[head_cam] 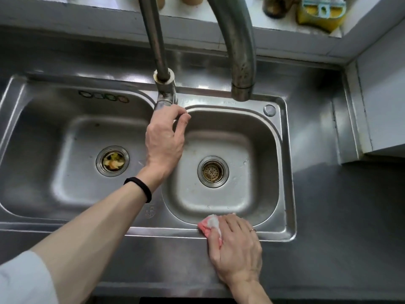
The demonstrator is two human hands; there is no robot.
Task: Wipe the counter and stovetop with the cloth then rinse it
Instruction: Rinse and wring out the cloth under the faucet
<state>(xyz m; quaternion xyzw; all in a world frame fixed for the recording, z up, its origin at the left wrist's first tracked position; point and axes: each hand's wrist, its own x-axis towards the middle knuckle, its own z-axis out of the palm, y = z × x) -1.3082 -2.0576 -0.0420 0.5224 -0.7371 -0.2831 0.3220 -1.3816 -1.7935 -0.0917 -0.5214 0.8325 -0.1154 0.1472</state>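
A pink and white cloth (209, 224) lies bunched on the front rim of the right sink basin (219, 202). My right hand (235, 246) presses down on it, fingers over the cloth. My left hand (165, 139) reaches forward and grips the faucet handle (166, 99) at the base of the tap, between the two basins. The curved faucet spout (240, 51) hangs over the back of the right basin. No water is running. The steel counter (341, 216) spreads to the right of the sink. The stovetop is out of view.
The left basin (65, 189) has food scraps in its drain strainer (112, 161). A yellow and blue sponge (320, 15) and a dark bottle (274, 7) sit on the back ledge. A grey wall box (383, 102) juts out at the right.
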